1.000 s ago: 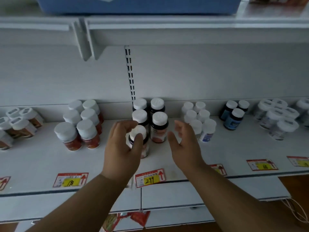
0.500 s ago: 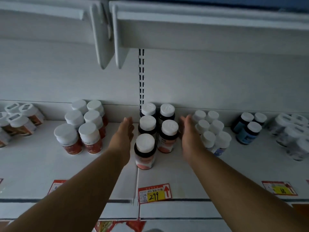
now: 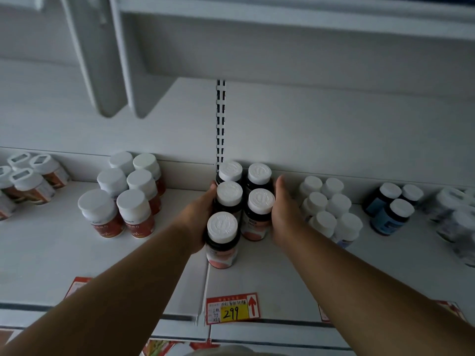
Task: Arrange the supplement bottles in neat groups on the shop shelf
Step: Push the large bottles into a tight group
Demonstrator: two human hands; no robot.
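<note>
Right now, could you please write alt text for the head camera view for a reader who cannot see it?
A left hand and right hand press flat against either side of a cluster of five dark white-capped bottles on a white shop shelf. Other bottle groups stand left and right, and a yellow 299 price tag sits on the front edge.

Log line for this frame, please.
left hand: flat against dark bottles | right hand: flat, opposite side | shelf
</note>
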